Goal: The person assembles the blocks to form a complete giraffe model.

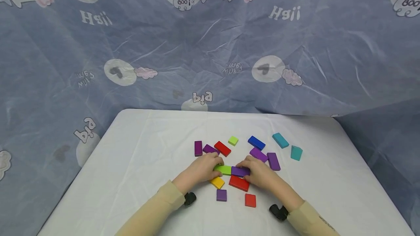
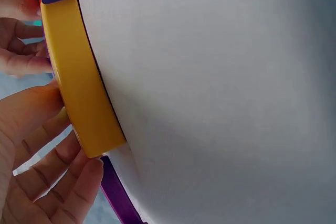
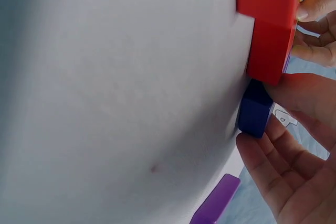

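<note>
At the middle of the table, my left hand (image 1: 204, 166) pinches a lime green block (image 1: 224, 170) between thumb and fingers. My right hand (image 1: 260, 171) grips the right end of an indigo block (image 1: 240, 171), which lies end to end with the lime one. The right wrist view shows that block's dark blue end (image 3: 255, 109) between thumb and fingers. In front of the pair are a yellow block (image 1: 217, 182) and a red block (image 1: 238, 183). The yellow one (image 2: 79, 77) hides the lime block in the left wrist view.
Nearer me lie a purple square block (image 1: 221, 195) and a red square block (image 1: 250, 200). Behind the hands are several more, among them a red block (image 1: 222, 149), a small green block (image 1: 233, 141), a blue block (image 1: 256, 142) and a teal block (image 1: 280, 140). Patterned cloth (image 1: 210, 46) hangs behind.
</note>
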The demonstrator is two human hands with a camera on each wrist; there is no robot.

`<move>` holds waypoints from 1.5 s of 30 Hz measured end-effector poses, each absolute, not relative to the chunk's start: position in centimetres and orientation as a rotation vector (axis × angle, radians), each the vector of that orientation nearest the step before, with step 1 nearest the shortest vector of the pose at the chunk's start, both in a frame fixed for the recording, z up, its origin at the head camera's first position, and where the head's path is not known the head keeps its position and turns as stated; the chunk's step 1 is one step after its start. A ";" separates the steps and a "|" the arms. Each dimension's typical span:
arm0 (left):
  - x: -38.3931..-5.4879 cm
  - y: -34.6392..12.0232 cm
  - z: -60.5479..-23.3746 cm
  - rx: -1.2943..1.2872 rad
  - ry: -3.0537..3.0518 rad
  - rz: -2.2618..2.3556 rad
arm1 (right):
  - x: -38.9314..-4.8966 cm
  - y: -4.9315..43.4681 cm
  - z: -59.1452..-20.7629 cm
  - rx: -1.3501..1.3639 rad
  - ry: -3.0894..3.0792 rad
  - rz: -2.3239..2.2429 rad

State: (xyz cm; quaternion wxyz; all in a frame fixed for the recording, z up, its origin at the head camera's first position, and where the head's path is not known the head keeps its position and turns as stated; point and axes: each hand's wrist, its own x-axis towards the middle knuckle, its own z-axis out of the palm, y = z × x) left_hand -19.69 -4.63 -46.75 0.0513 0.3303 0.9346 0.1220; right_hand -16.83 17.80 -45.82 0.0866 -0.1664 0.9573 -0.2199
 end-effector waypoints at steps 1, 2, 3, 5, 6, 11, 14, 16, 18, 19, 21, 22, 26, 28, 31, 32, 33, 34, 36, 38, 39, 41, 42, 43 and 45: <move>-19.6 -4.6 -46.7 1.011 2.834 0.375 | -16.7 17.8 -45.8 -0.500 2.848 -0.656; -19.5 -4.6 -46.7 1.014 2.825 0.377 | -16.6 17.8 -45.8 -0.502 2.845 -0.655; -19.4 -4.6 -46.7 1.018 2.818 0.382 | -16.5 17.8 -45.8 -0.499 2.840 -0.654; -19.3 -4.6 -46.6 1.025 2.810 0.387 | -16.3 17.9 -45.7 -0.497 2.831 -0.655; -19.2 -4.6 -46.6 1.029 2.808 0.389 | -16.2 17.9 -45.7 -0.501 2.828 -0.657; -18.9 -4.7 -46.6 1.020 2.798 0.403 | -16.0 18.2 -45.8 -0.541 2.835 -0.664; -18.8 -4.7 -46.7 1.022 2.782 0.414 | -15.9 18.4 -45.8 -0.552 2.849 -0.661; -18.8 -4.6 -46.8 1.035 2.775 0.420 | -15.9 18.5 -45.8 -0.543 2.850 -0.659; -18.7 -4.6 -46.9 1.052 2.778 0.415 | -15.9 18.5 -45.8 -0.531 2.844 -0.658; -18.6 -4.6 -47.0 1.061 2.781 0.412 | -15.9 18.6 -45.8 -0.525 2.839 -0.655; -18.5 -4.5 -47.0 1.075 2.785 0.408 | -15.8 18.7 -45.8 -0.518 2.832 -0.650; -18.5 -4.4 -47.0 1.082 2.786 0.407 | -15.8 18.8 -45.8 -0.523 2.830 -0.648; -18.2 -4.2 -47.1 1.098 2.780 0.399 | -15.6 19.2 -45.9 -0.550 2.827 -0.650; -18.2 -4.2 -47.2 1.100 2.780 0.398 | -15.6 19.4 -45.9 -0.568 2.823 -0.661; -18.2 -4.3 -47.2 1.083 2.772 0.422 | -15.6 19.5 -46.1 -0.580 2.818 -0.675; -18.2 -4.4 -47.3 1.073 2.765 0.443 | -15.6 19.6 -46.1 -0.585 2.818 -0.679; -18.2 -4.5 -47.3 1.063 2.761 0.464 | -15.6 19.6 -46.1 -0.590 2.817 -0.683; -18.2 -4.7 -47.2 1.047 2.755 0.492 | -15.6 19.6 -46.2 -0.594 2.816 -0.686; -18.1 -5.3 -47.0 1.010 2.741 0.556 | -15.6 19.7 -46.3 -0.602 2.814 -0.691; -18.0 -6.0 -46.8 0.980 2.736 0.603 | -15.6 19.7 -46.4 -0.605 2.811 -0.694; -18.0 -6.4 -46.6 0.963 2.734 0.616 | -15.6 19.7 -46.3 -0.603 2.809 -0.698; -17.8 -7.1 -46.4 0.927 2.722 0.638 | -15.6 19.8 -46.4 -0.596 2.806 -0.702; -17.8 -7.5 -46.4 0.916 2.719 0.640 | -15.6 19.8 -46.4 -0.596 2.806 -0.703; -17.7 -7.8 -46.4 0.906 2.715 0.638 | -15.6 19.8 -46.3 -0.598 2.808 -0.703; -17.5 -8.3 -46.5 0.891 2.698 0.622 | -15.6 19.8 -46.2 -0.601 2.815 -0.698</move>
